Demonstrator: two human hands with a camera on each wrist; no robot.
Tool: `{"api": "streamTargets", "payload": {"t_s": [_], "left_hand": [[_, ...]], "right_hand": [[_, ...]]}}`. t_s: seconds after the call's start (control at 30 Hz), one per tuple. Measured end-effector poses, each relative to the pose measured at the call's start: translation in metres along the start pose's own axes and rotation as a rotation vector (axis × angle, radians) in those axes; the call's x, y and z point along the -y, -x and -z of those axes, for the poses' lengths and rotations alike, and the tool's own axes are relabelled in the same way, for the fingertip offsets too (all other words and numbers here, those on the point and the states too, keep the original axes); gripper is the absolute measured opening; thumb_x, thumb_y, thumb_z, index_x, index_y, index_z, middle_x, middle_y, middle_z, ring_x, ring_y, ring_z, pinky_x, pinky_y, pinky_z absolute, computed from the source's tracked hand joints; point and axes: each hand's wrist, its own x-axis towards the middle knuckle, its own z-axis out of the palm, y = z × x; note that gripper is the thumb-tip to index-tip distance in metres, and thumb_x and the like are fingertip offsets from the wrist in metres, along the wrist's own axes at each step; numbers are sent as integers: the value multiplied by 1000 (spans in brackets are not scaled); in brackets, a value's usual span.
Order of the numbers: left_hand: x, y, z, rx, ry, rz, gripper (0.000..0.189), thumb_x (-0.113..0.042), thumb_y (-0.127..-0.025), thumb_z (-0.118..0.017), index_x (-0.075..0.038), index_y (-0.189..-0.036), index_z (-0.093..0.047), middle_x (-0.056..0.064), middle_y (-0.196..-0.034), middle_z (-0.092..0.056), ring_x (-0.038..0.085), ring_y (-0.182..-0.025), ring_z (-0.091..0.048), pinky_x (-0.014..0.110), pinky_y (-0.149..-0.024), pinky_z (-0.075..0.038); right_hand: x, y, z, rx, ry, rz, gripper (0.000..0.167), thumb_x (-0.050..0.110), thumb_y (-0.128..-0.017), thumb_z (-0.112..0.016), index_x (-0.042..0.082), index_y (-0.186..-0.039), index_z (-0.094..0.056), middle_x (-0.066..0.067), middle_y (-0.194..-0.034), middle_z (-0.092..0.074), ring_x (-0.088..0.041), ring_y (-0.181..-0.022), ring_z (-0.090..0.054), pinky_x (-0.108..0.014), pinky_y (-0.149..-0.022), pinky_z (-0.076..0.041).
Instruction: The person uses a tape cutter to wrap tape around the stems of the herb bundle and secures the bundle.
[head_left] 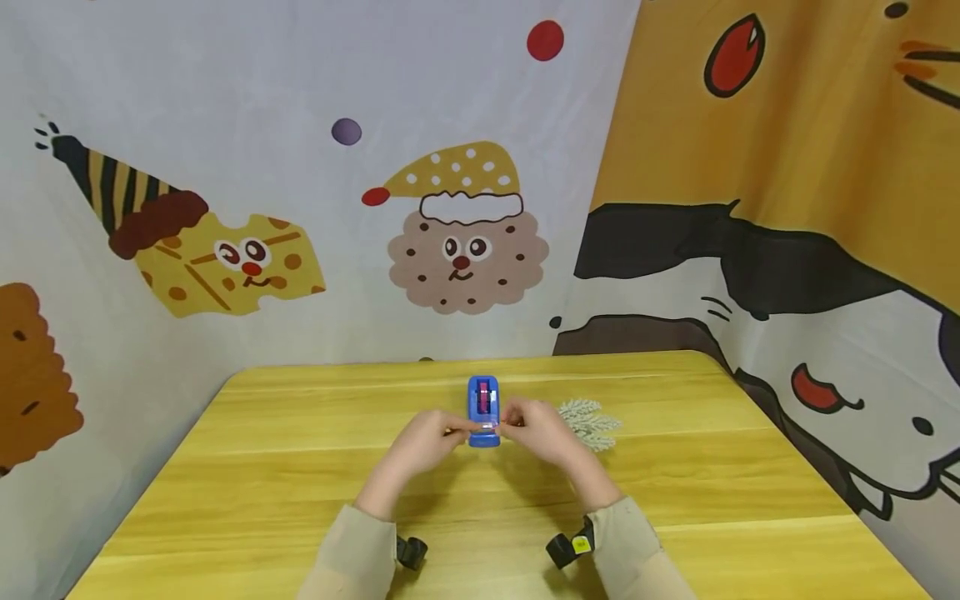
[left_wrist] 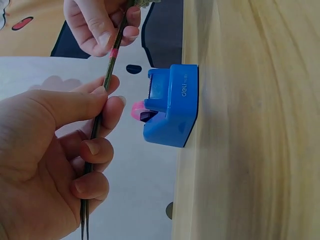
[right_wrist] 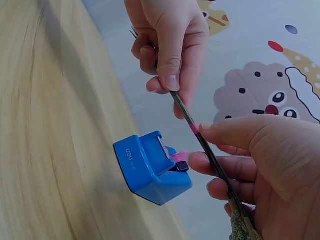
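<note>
A bunch of thin dark-green stems [left_wrist: 111, 67] is held between both hands, with pale whitish-green flower sprigs [head_left: 588, 423] at the right end. A narrow band of pink tape [right_wrist: 194, 128] wraps the stems between the hands. My left hand [head_left: 423, 440] grips the lower stems, thumb on top and fingers curled around. My right hand [head_left: 542, 427] pinches them on the flower side, its thumb tip at the pink band in the right wrist view. Just beyond the hands stands a blue tape dispenser [left_wrist: 181, 105] with a pink roll [head_left: 483, 397].
The dispenser stands on a yellowish wood-grain table [head_left: 300, 483]. Behind it hangs a cartoon-printed curtain [head_left: 285, 67]. A black wrist device [head_left: 412, 552] shows at the left cuff, and another black device [head_left: 570, 546] at the right.
</note>
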Motion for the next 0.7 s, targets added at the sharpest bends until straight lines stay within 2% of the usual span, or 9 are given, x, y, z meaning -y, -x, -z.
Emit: {"api": "streamTargets", "payload": {"t_s": [0.1,0.23,0.4,0.57,0.7], "left_hand": [[0,1,1,-8,-1,5,25,-11,-97,-58,-18,-115,-73,6,-98,-71,7,-43,-32,22,-42,-33],[0,2,2,-11,-9,7,25,-11,-97,-58,-18,-115,-73,3,-96,-70,8,-42,-33,23,-43,-34],[1,2,3,-12,-18,12,24,-11,-98,-58,-19,-115,-73,2,-97,-70,7,-42,-34,23,-44,-35],[0,2,2,-12,-4,13,25,-11,-98,-58,-19,-115,-73,2,-98,-70,8,-42,-33,23,-43,-34],[0,2,2,-6,29,5,25,-9,-97,-58,-19,-114,-74,9,-88,-69,8,-42,-30,21,-42,-30]], "right_hand": [[1,1,0,7,2,33,11,13,-89,-70,12,-89,-59,4,-75,-59,-12,-66,-53,-28,-58,-48],[2,2,1,37,21,75,13,12,-87,-71,14,-98,-64,3,-76,-60,-11,-62,-51,-27,-55,-46],[2,2,-1,73,61,62,20,13,-86,-72,17,-106,-70,5,-77,-59,-11,-64,-50,-27,-55,-46],[3,1,-3,70,123,77,17,12,-83,-75,12,-100,-72,8,-73,-56,-10,-63,-48,-26,-55,-44],[2,0,-7,43,184,104,13,6,-81,-73,12,-92,-70,9,-65,-51,-7,-57,-41,-23,-50,-37]]}}
